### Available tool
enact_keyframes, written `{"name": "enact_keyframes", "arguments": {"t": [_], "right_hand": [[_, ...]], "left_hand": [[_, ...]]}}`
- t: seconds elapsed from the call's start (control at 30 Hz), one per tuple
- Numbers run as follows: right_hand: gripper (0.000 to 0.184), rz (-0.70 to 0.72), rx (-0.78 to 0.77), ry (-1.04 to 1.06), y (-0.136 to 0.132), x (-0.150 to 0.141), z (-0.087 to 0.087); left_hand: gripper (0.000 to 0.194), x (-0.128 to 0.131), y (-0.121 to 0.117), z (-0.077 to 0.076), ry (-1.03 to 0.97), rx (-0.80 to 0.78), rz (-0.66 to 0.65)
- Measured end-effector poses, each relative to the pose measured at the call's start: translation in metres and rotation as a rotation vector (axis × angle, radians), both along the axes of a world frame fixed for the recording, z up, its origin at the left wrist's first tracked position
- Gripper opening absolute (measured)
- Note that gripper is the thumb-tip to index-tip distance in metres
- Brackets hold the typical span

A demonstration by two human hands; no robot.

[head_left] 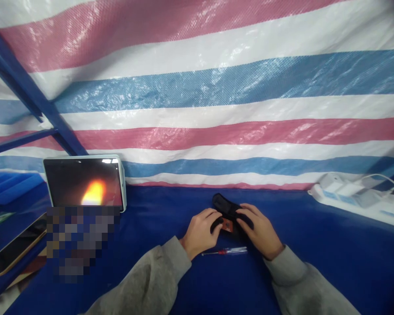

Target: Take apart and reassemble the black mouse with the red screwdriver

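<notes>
A black casing-like object lies on the blue table between my hands, its longer part angled up to the left. A small orange-brown piece, flat with dark spots, shows in its middle. My left hand is closed at the casing's left side, thumb and fingers around a dark part beside the orange-brown piece. My right hand grips the casing's right side, with its fingers over the dark edge. Just below them lies a small screwdriver with a clear and red handle, its shaft pointing left. Fingers hide much of the casing.
At the left stands a tablet showing a bright flame-like picture. A phone and a blue tray are farther left, beside a blurred patch. A white power strip with plugs sits at the right. Striped sheeting hangs behind the table.
</notes>
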State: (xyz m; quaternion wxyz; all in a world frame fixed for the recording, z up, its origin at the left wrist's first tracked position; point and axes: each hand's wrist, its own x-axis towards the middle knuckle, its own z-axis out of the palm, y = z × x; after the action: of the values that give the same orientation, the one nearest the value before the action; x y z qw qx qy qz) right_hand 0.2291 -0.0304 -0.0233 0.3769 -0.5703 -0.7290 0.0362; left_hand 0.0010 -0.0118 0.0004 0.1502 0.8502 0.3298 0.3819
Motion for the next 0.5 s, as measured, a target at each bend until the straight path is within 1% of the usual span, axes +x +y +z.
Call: {"name": "enact_keyframes", "arguments": {"t": [0.13, 0.27, 0.43, 0.5], "right_hand": [[0.021, 0.008, -0.012, 0.012, -0.0001, 0.0009, 0.0012], [0.021, 0.009, -0.019, 0.009, -0.0004, 0.0015, 0.002], [0.022, 0.014, 0.015, 0.018, 0.0002, 0.0007, 0.0033], [0.024, 0.017, 0.036, 0.034, 0.0007, 0.0003, 0.0056]], "left_hand": [[0.026, 0.0001, -0.0014, 0.0045, -0.013, -0.03, -0.024], [0.026, 0.0003, -0.003, 0.0045, 0.024, -0.016, -0.035], [0.023, 0.0011, -0.001, 0.001, 0.114, -0.01, -0.016], [0.022, 0.0013, 0.0009, 0.0007, 0.136, -0.019, 0.014]]}}
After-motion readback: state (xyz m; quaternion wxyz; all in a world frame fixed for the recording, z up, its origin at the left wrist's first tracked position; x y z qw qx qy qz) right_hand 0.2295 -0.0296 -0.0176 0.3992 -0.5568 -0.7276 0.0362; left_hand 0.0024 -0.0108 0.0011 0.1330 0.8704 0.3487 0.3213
